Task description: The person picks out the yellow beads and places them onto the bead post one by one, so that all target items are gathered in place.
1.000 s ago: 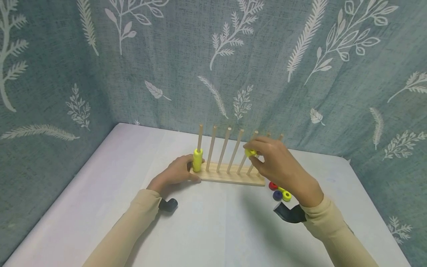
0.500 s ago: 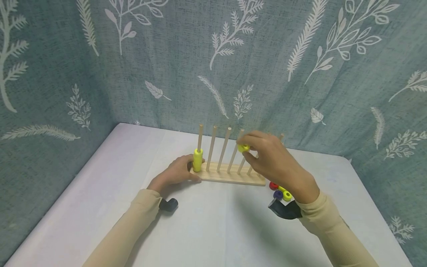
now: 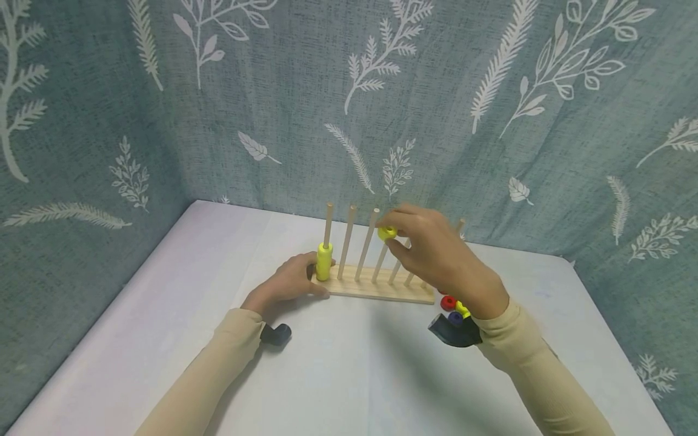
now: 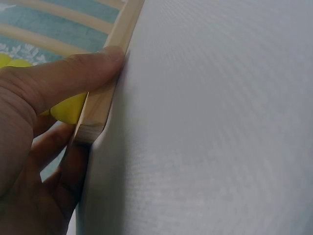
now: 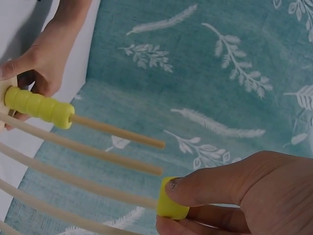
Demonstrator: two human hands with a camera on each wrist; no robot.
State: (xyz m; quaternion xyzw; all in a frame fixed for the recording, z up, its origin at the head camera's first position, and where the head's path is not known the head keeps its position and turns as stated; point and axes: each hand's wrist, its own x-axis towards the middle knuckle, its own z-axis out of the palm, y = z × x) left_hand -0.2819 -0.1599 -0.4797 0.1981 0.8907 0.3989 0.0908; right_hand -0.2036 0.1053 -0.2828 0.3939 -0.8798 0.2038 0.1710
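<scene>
Nearest me on the white table (image 3: 327, 375), loose beads (image 3: 448, 303) in red, yellow and dark blue lie just off the near right corner of the wooden board (image 3: 382, 292), partly hidden by my right arm (image 3: 523, 345). A little farther on, my left hand (image 3: 291, 280) grips the board's left end, thumb on its near edge. Above that end, a yellow stack (image 3: 324, 263) sits low on the leftmost peg (image 3: 328, 225). My right hand (image 3: 431, 242) is closed to a pinch on a single yellow bead (image 5: 170, 206), held up among the peg tops over the board's middle. I cannot tell whether it touches the third peg (image 3: 366, 245), since the two overlap in the right wrist view. I judge the step in hand to be bringing this bead across the pegs; the next move seems to call for squaring its hole to a tip while the board stays braced. Past the table's far edge hangs leaf-patterned cloth (image 3: 294, 91).
</scene>
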